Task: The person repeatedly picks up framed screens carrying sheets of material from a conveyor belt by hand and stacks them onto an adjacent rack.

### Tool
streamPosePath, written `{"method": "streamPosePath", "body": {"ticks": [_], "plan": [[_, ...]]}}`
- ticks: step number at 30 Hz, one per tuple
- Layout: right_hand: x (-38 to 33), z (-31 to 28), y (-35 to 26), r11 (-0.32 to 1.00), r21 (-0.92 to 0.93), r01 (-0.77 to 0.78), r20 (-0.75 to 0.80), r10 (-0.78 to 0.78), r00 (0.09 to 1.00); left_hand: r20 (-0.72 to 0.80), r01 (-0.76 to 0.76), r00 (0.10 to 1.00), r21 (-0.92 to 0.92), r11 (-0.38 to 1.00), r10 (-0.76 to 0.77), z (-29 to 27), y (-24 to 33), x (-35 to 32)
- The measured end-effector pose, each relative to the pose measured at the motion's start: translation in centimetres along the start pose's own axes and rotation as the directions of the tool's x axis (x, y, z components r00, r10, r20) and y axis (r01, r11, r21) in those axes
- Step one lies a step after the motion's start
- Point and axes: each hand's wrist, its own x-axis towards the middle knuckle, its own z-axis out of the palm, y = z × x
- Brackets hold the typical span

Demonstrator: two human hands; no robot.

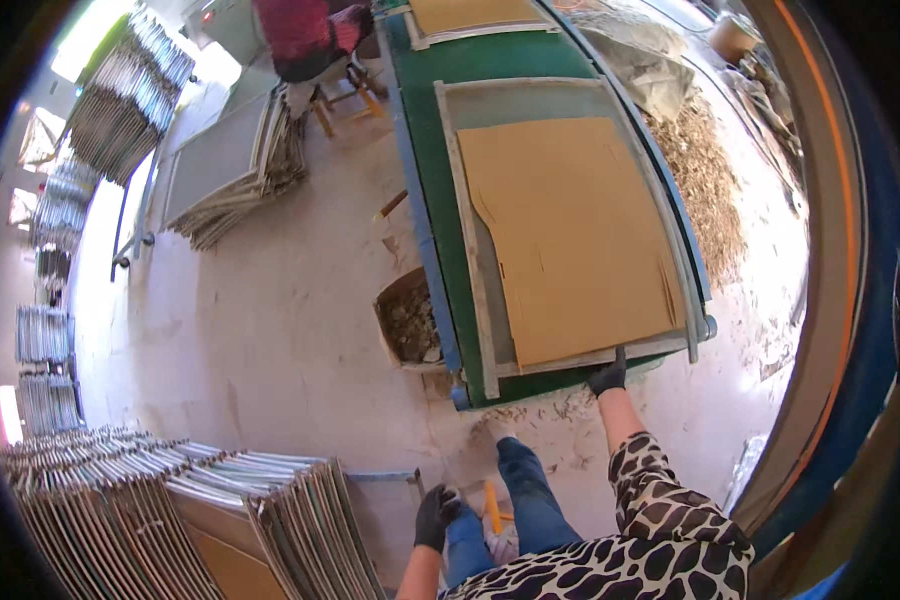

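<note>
On the near end of a green conveyor belt (pixel 420 180) lies a framed mesh screen (pixel 490 370) with a large brown sheet (pixel 575 240) on it. The sheet's left edge is ragged, and a few small slits show in it. My right hand (pixel 608 377), in a dark glove, holds the frame's near rail, one digit over the top and the other fingers mostly hidden. My left hand (pixel 435 517), also gloved, is by my left knee with its fingers curled and nothing visible in them.
Many upright frames (pixel 180 490) are packed at the lower left. A box of scraps (pixel 410 320) stands against the conveyor's left side. Shredded brown material (pixel 700 180) lies to its right. Farther off are another framed sheet (pixel 470 14), stacked screens (pixel 225 165) and a person (pixel 305 35).
</note>
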Motion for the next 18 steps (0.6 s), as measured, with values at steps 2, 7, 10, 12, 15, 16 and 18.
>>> {"method": "streamPosePath", "body": {"ticks": [2,7,10,12,15,16,18], "plan": [[-3.9,0.8,1.9,0.995,0.071,-0.064,0.095,0.057,0.994,0.089,0.249,0.969,-0.364,0.898,-0.232,2.8,1.5,2.1],[-14.8,6.5,14.1,0.883,0.169,-0.437,0.189,0.406,0.894,0.403,-0.031,0.915,0.098,0.995,-0.011,10.1,-0.5,6.6],[-22.0,11.1,21.1,0.739,0.14,-0.659,0.096,0.652,0.752,0.397,-0.044,0.916,-0.058,0.997,0.063,13.2,-1.3,4.5],[-24.7,13.5,24.7,0.595,0.122,-0.795,0.061,0.795,0.604,0.311,0.038,0.948,-0.325,0.945,0.069,12.3,-0.8,2.7],[-26.6,15.9,28.4,0.467,-0.234,-0.853,0.211,0.88,0.425,0.144,0.007,0.981,-0.691,0.723,0.127,7.9,1.5,1.7],[-26.2,16.7,28.6,0.414,-0.376,-0.829,0.251,0.907,0.339,0.097,-0.035,0.981,-0.764,0.645,0.169,5.6,2.4,1.6],[-25.6,19.9,27.3,0.313,-0.631,-0.71,0.334,0.935,0.116,0.005,-0.107,0.979,-0.842,0.529,0.206,-0.3,4.2,0.8]]}}
